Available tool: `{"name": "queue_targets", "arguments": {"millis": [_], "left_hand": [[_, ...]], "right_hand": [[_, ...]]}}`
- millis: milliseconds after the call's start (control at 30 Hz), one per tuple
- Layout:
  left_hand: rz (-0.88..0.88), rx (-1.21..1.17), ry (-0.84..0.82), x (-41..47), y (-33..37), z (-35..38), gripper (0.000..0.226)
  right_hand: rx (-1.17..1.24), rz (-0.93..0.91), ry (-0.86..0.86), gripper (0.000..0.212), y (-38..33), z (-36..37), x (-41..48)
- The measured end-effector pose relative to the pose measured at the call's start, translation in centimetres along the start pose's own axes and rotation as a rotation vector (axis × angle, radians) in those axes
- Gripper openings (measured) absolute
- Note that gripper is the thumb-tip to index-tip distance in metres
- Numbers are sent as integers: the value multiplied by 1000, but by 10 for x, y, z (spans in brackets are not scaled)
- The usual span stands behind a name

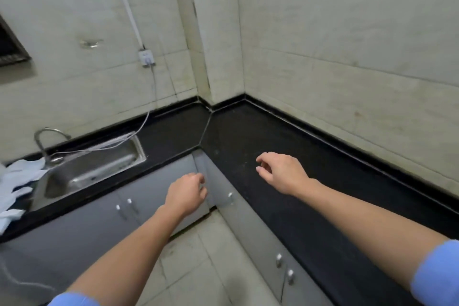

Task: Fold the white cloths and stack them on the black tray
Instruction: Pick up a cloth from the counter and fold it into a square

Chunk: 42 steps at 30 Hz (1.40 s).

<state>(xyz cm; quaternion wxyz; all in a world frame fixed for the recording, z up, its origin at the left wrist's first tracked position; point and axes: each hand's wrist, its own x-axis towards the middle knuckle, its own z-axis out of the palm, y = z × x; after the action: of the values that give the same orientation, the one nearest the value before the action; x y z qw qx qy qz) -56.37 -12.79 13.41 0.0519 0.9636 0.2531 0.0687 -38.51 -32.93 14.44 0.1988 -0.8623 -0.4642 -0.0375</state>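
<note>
Posture: my right hand (280,172) hovers over the counter (248,136), my left hand (185,195) off its edge; fingers (263,156) loosely curled, empty.

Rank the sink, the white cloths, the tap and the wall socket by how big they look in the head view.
1. sink
2. white cloths, partly cut off at the picture's edge, so unsure
3. tap
4. wall socket, though it sits farther off

You faced a black corner counter (273,136) with a steel sink (94,169), grey cabinets (87,221), pale tiled walls (347,45) and floor (198,268).
</note>
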Motion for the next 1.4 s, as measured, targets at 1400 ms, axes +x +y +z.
{"name": "queue_targets", "arguments": {"millis": [1400], "left_hand": [[-982,-95,-29,169,-582,16,29]], "right_hand": [[148,-779,-512,30,-405,380,571]]}}
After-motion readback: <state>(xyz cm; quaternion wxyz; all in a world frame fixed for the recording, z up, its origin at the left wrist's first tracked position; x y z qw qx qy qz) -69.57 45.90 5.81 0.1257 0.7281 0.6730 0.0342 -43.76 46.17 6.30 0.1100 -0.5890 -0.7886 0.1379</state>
